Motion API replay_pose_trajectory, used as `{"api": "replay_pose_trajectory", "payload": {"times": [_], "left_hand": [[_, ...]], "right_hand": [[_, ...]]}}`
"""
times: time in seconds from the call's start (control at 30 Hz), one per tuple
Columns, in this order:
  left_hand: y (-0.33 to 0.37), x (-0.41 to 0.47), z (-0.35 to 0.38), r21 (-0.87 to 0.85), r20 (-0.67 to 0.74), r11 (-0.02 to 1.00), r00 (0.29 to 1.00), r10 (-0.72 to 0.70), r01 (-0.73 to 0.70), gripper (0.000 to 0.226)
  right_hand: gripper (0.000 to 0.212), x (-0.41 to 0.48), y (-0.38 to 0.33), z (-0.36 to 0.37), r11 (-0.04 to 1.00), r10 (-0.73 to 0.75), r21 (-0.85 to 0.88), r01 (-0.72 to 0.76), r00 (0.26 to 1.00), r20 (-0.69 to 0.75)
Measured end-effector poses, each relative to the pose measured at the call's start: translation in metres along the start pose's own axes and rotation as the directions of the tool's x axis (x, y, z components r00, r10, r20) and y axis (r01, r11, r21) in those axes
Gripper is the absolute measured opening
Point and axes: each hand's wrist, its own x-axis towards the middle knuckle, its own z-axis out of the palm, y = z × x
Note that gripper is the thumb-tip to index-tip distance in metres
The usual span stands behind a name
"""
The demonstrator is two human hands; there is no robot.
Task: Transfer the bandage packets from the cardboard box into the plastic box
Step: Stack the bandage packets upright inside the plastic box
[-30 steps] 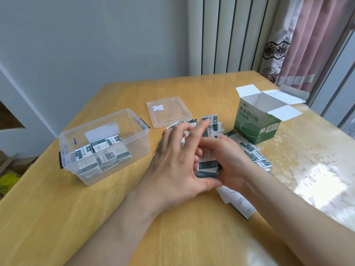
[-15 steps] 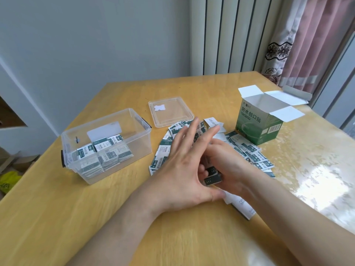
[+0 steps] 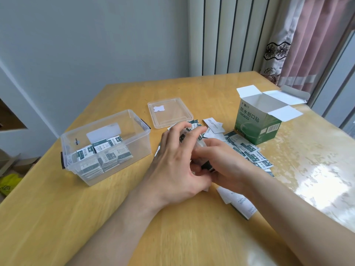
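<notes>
Loose green-and-white bandage packets (image 3: 247, 150) lie scattered on the table between the two boxes. My left hand (image 3: 176, 162) and my right hand (image 3: 221, 162) meet at the table's middle and together hold a small stack of packets (image 3: 206, 167), mostly hidden by fingers. My left fingers curl over the stack's far end, pinching a packet. The green cardboard box (image 3: 257, 127) stands open at the right. At the left, the clear plastic box (image 3: 134, 146) holds stacked packets in its left half.
The plastic box's clear lid (image 3: 171, 114) lies flat behind the hands. A few more packets (image 3: 240, 202) lie near my right forearm. The table's right side is glossy with glare; a curtain hangs at the far right corner.
My left fingers, spread straight half a second ago, have curled onto the stack. Both hands stayed at the table's middle with the packets between them.
</notes>
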Motion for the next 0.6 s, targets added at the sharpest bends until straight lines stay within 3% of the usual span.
{"api": "replay_pose_trajectory", "payload": {"times": [0.13,0.2,0.27,0.37,0.47,0.53,0.6], "left_hand": [[0.001,0.001,0.001,-0.05,0.053,0.997,0.997,-0.054,0.056,0.084],[-0.002,0.004,-0.006,-0.225,0.142,0.967,0.986,-0.092,0.122,0.079],[-0.006,0.007,-0.014,-0.404,0.187,0.9,0.978,-0.094,0.164,0.056],[-0.012,0.009,-0.021,-0.524,0.169,0.829,0.978,-0.124,0.196,0.022],[-0.014,0.01,-0.023,-0.543,0.151,0.796,0.963,-0.222,0.268,0.019],[-0.017,0.012,-0.026,-0.511,0.066,0.81,0.952,-0.298,0.289,0.02],[-0.02,0.013,-0.026,-0.483,-0.007,0.82,0.935,-0.355,0.308,0.02]], "right_hand": [[0.023,-0.004,-0.005,-0.002,0.995,-0.001,-0.097,0.004,0.999,0.035],[0.029,-0.007,-0.009,-0.007,0.99,0.032,-0.139,-0.02,0.996,0.081],[0.041,-0.006,-0.011,-0.016,0.987,0.06,-0.155,-0.04,0.99,0.127],[0.051,-0.004,-0.011,-0.023,0.992,0.103,-0.089,-0.086,0.972,0.212],[0.037,-0.006,-0.014,-0.023,0.992,0.104,-0.107,-0.073,0.943,0.316],[0.026,-0.007,-0.017,-0.025,0.976,0.045,-0.217,0.009,0.969,0.241],[0.024,-0.005,-0.016,-0.029,0.921,-0.083,-0.375,0.103,0.994,0.07]]}}
